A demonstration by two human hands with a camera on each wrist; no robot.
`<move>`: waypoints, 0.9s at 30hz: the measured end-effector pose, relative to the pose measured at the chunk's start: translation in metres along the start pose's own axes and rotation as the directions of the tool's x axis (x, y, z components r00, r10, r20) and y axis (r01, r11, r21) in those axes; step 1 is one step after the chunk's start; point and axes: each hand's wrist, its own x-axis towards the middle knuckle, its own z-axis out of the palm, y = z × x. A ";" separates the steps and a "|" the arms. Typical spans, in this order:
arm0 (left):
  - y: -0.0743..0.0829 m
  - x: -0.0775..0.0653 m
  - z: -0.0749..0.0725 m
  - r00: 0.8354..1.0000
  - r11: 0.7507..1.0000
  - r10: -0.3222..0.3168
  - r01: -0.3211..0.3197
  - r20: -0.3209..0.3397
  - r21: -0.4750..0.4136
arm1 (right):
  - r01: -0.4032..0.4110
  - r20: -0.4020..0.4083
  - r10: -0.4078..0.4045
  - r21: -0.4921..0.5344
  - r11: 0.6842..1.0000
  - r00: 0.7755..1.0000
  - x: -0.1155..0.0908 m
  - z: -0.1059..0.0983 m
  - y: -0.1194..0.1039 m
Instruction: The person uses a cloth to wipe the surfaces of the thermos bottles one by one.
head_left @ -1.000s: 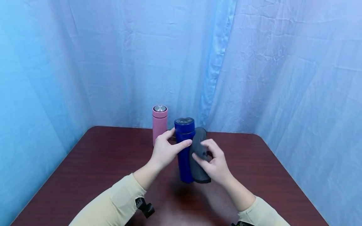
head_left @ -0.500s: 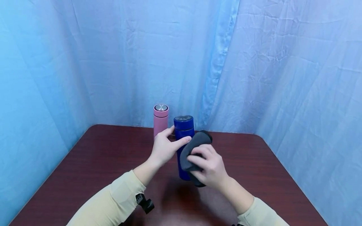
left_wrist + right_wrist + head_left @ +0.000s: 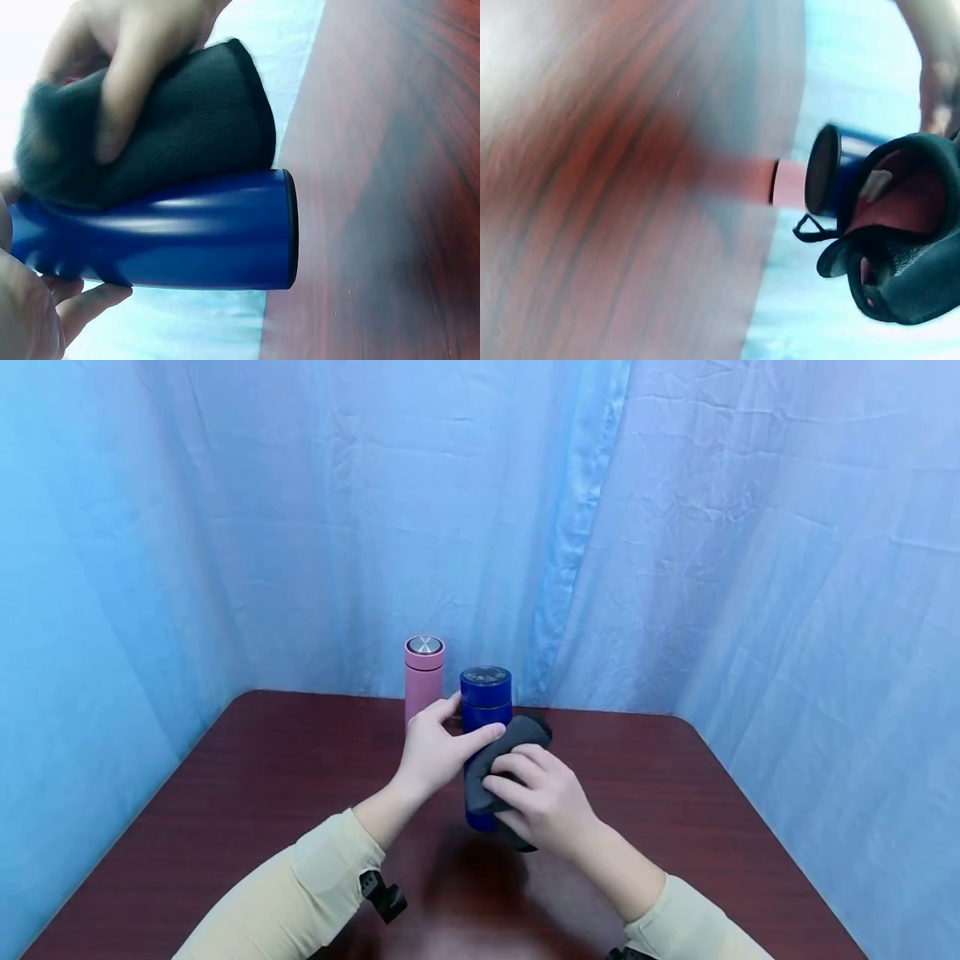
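A blue thermos bottle (image 3: pixel 486 695) with a dark shiny lid top is held upright, with its base off the table. My left hand (image 3: pixel 433 752) grips its upper body, thumb in front. My right hand (image 3: pixel 549 802) holds a folded dark grey cloth (image 3: pixel 523 732) against the bottle's right front side, fingers curled over it. In the left wrist view the cloth (image 3: pixel 202 124) lies along the blue bottle (image 3: pixel 210 232), whose black-rimmed base shows. A small loop (image 3: pixel 810 229) sticks out from the cloth in the right wrist view.
A pink thermos bottle (image 3: pixel 424 689) stands upright on the dark red-brown table (image 3: pixel 300 777), behind my left hand. Light blue curtains (image 3: pixel 450 527) hang round the back and sides.
My right hand and the cloth have moved left from the bottle's side onto its front, and the fingers now spread over the cloth. The left hand and the blue bottle have barely shifted.
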 end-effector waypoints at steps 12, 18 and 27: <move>0.004 0.001 -0.004 0.998 0.999 0.031 -0.030 -0.053 0.024 | -0.002 0.118 -0.007 0.074 0.997 0.993 -0.009 -0.004 -0.009; 0.003 -0.003 -0.002 0.999 0.999 0.034 -0.034 -0.017 0.023 | -0.494 -0.050 0.575 0.454 0.742 0.817 0.001 -0.017 0.003; 0.002 -0.003 -0.005 0.999 1.000 0.017 -0.016 -0.040 0.021 | -0.716 0.425 0.832 0.697 -0.048 0.357 -0.017 -0.005 -0.006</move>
